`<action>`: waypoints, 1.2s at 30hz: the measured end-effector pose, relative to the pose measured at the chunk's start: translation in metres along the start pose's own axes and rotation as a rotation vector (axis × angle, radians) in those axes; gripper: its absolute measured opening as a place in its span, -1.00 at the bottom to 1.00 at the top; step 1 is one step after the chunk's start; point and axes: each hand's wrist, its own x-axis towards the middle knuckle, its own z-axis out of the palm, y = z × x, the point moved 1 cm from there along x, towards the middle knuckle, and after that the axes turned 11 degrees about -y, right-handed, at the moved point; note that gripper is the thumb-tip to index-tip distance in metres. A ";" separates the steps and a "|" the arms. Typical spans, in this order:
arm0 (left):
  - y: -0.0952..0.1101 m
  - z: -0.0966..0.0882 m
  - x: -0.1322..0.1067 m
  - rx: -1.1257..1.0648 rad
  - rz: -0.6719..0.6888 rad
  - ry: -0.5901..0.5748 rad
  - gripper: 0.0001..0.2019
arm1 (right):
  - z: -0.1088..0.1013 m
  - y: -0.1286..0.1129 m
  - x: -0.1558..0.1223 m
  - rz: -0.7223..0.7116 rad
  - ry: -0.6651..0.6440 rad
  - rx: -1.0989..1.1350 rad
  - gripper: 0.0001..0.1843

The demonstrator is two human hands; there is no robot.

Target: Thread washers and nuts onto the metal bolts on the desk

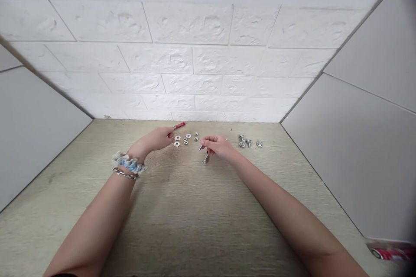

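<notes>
My right hand pinches a silver bolt between thumb and fingertips, just above the tabletop. A second bolt with a round head sits right below those fingers; I cannot tell if they also grip it. To the left, my left hand has its fingers curled downward beside the flat washers. What its fingertips hold, if anything, is hidden. Small nuts lie between the two hands. A red cylinder with a silver end lies just past my left fingertips; whether they touch is unclear.
Several more bolts lie grouped to the right of my right hand, with one slightly apart. White brick-patterned wall closes off the back, and pale panels rise on both sides. A red can-like object lies at lower right.
</notes>
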 end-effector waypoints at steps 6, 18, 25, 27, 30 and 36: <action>0.061 -0.005 -0.031 -0.731 0.351 -0.206 -0.89 | 0.001 -0.060 -0.023 -0.221 -0.011 -0.087 -0.70; 0.122 -0.003 -0.033 -1.528 0.569 -0.269 -0.70 | 0.004 -0.130 -0.059 -0.412 0.268 -0.475 -0.74; 0.120 0.002 -0.034 -1.645 0.548 -0.408 -0.67 | 0.007 -0.127 -0.063 -0.437 0.187 -0.480 -0.75; 0.121 0.002 -0.032 -1.694 0.550 -0.401 -0.67 | 0.008 -0.127 -0.062 -0.444 0.188 -0.521 -0.74; 0.121 0.001 -0.030 -1.776 0.543 -0.325 -0.67 | 0.008 -0.124 -0.061 -0.450 0.270 -0.653 -0.76; 0.119 -0.001 -0.029 -1.875 0.558 -0.203 -0.64 | 0.011 -0.122 -0.064 -0.463 0.433 -0.990 -0.79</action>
